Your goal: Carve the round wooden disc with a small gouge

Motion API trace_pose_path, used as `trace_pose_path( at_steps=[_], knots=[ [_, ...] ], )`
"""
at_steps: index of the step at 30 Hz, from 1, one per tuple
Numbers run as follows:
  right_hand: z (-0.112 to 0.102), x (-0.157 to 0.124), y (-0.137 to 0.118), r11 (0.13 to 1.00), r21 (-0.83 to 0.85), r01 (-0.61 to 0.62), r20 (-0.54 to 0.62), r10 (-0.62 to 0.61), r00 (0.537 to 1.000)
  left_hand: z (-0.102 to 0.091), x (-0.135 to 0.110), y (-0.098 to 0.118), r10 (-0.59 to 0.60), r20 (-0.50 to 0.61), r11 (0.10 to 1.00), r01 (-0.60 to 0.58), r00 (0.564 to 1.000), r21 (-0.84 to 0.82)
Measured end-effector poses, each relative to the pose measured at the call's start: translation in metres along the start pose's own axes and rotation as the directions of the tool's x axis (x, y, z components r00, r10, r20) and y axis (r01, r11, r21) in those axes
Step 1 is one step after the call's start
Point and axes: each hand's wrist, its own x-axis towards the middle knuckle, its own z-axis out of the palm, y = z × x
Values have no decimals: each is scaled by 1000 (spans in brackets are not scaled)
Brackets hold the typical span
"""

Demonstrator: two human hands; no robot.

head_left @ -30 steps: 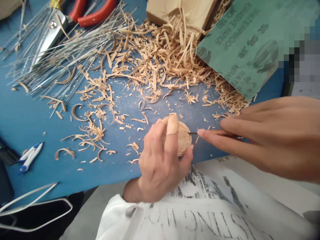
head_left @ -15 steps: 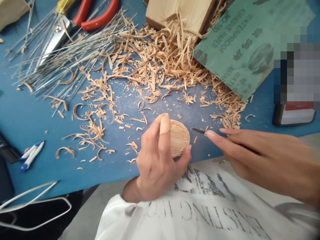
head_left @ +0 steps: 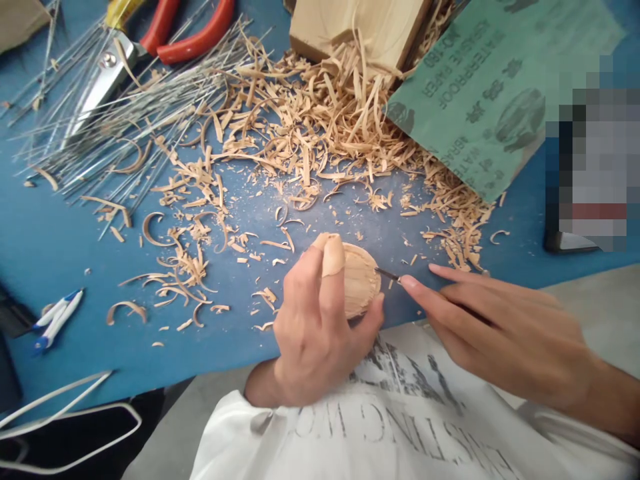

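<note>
My left hand point(head_left: 320, 320) is closed around a round, pale piece of wood point(head_left: 359, 280) near the table's front edge. Tape or a bandage covers one of its fingertips, and the thumb presses the wood's lower right rim. From the right, my right hand point(head_left: 500, 327) grips a slim carving knife point(head_left: 387, 273) with a dark, narrow blade. Its tip meets the right rim of the wood, where the surface looks rough. The knife's handle is mostly hidden in the fingers.
Curled wood shavings point(head_left: 310, 127) cover the blue table point(head_left: 250, 193). Behind them stands a wooden block point(head_left: 350, 27). Green sandpaper point(head_left: 465, 100) lies at right. Red-handled scissors point(head_left: 115, 63) rest among thin metal wires point(head_left: 165, 100). Blue-and-white pens point(head_left: 60, 320) and a white cable point(head_left: 70, 407) are at left.
My right hand has moved left, bringing the knife tip from beside the wood onto its right rim. The left hand keeps its hold on the wood.
</note>
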Motion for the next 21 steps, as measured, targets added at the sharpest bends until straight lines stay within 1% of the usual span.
trace_pose_path(
  at_steps=[3, 5, 12, 14, 21],
  knots=[
    [-4, 6, -9, 999, -36, -25, -24, 24, 999, 1, 0, -1, 17, -9, 1000, -17, 1000, 4],
    [-6, 8, -14, 998, -45, -38, -21, 37, 999, 1, 0, -1, 20, -13, 1000, -20, 1000, 3],
    [-3, 1, -24, 994, -37, -106, -62, 104, 993, 2, 1, -1, 28, -19, 1000, -28, 999, 2],
    [-3, 1, -27, 991, -31, -129, -57, 127, 990, 2, 1, -1, 33, -19, 999, -33, 999, 5],
    [-8, 15, -45, 979, -145, -140, -43, 135, 990, 3, -1, -1, 22, -23, 1000, -22, 999, 9]
  ],
)
